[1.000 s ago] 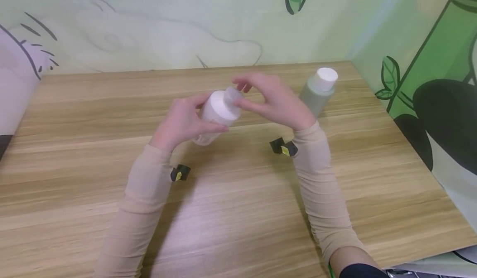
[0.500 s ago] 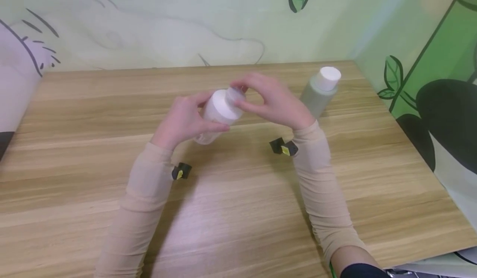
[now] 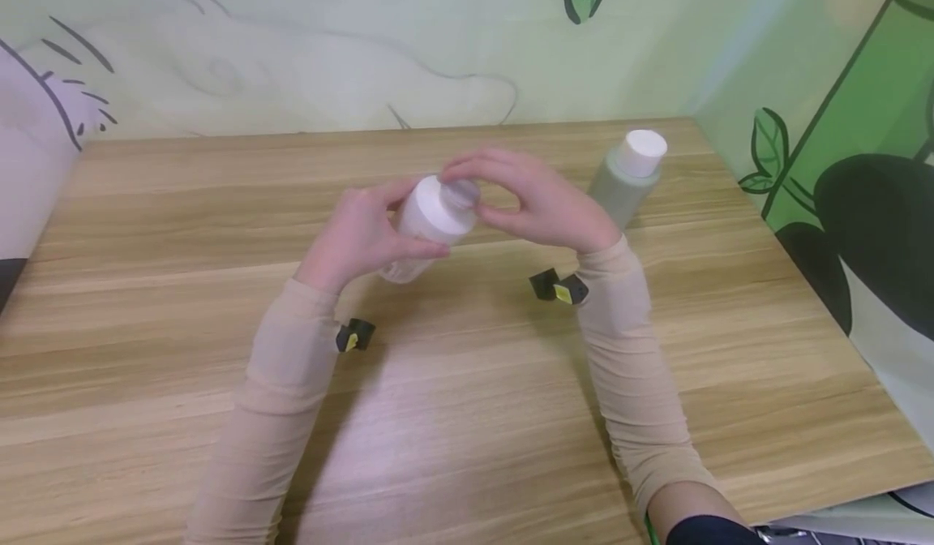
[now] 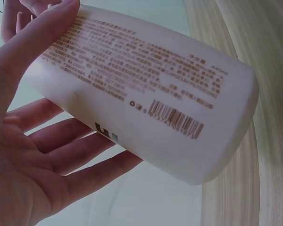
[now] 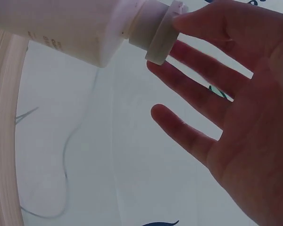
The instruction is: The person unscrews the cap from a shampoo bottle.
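My left hand [image 3: 357,241] grips a white plastic bottle [image 3: 438,222] round its body, holding it tilted with the neck toward the right. Brown print and a barcode cover the bottle's side [image 4: 146,89] in the left wrist view, and its base is close over the table. At the neck, my right hand [image 3: 536,200] pinches the white cap [image 3: 461,194] between thumb and fingers. The right wrist view shows the thumb on the rim of that cap [image 5: 162,35], with the lower fingers spread away from it.
A pale green bottle with a white cap [image 3: 627,176] stands upright behind the right wrist. The wooden table [image 3: 452,415] meets a painted wall [image 3: 292,58] at the back. Small black camera mounts [image 3: 558,285] sit on both wrists.
My right hand has turned a little at the cap, its fingers shifting over the cap's top. The left hand keeps the bottle in nearly the same place.
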`<move>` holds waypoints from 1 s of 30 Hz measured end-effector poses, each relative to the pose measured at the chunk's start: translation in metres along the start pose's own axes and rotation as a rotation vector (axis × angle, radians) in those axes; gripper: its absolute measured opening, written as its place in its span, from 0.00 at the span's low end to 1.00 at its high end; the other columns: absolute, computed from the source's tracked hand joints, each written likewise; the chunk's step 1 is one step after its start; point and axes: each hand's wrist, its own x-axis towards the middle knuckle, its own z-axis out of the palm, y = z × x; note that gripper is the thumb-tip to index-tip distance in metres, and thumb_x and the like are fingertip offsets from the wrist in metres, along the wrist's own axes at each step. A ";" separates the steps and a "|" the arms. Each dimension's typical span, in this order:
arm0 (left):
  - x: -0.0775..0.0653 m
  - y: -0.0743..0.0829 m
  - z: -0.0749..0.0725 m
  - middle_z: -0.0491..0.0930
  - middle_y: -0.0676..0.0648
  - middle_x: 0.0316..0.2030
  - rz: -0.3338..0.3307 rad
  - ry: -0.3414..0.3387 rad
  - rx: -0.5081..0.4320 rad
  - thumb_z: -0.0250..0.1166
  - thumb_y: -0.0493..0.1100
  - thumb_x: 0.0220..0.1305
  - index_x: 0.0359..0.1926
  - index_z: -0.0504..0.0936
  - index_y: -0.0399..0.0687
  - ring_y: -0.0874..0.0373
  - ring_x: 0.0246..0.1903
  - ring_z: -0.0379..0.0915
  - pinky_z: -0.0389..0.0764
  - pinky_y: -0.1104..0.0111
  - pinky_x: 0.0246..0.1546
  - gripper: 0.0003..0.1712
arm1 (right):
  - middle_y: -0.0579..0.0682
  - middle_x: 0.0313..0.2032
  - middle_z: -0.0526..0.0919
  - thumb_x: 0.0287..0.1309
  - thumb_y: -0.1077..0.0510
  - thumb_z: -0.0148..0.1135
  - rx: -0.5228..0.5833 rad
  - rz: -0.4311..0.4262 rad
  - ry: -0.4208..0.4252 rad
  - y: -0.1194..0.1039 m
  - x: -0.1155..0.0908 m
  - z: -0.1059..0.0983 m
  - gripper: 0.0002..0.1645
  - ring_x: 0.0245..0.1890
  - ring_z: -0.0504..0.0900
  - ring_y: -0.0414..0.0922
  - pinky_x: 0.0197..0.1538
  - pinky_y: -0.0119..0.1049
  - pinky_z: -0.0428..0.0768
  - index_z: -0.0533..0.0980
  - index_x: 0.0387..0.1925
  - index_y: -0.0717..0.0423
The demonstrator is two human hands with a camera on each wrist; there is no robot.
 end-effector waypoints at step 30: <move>-0.001 -0.002 -0.001 0.83 0.47 0.50 0.007 0.014 -0.014 0.80 0.53 0.42 0.57 0.78 0.53 0.52 0.45 0.77 0.76 0.56 0.50 0.38 | 0.53 0.46 0.85 0.57 0.58 0.67 -0.067 0.029 0.169 -0.002 0.006 0.007 0.18 0.48 0.81 0.46 0.57 0.38 0.76 0.79 0.49 0.61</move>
